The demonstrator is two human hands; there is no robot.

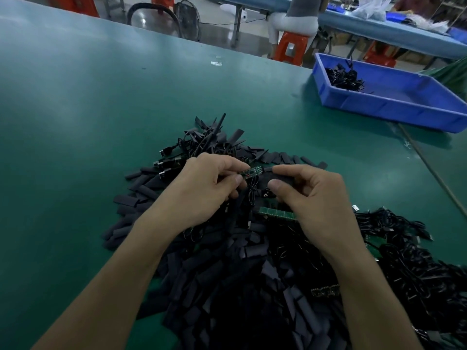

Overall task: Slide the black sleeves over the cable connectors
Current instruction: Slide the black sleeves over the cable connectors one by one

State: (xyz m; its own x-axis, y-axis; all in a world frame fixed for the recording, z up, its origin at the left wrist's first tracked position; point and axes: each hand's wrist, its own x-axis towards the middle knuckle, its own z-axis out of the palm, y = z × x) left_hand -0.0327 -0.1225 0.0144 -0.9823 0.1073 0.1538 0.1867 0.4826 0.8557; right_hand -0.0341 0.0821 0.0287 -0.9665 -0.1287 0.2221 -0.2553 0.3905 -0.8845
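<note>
My left hand (202, 188) pinches a small green circuit-board connector (250, 171) on a thin black cable, over the middle of the table. My right hand (313, 195) pinches a flat black sleeve (280, 176) whose open end meets the board's right tip. Both hands hover above a large heap of loose black sleeves (227, 286). A tangle of black cables (409, 253) with USB plugs lies to the right of the heap. Another green board strip (276, 213) lies under my right hand.
A blue plastic bin (394, 107) with several finished cables stands at the back right of the green table (101, 102). More USB plugs (165, 160) stick out at the heap's left. Behind the table a person sits on an orange stool (290, 48).
</note>
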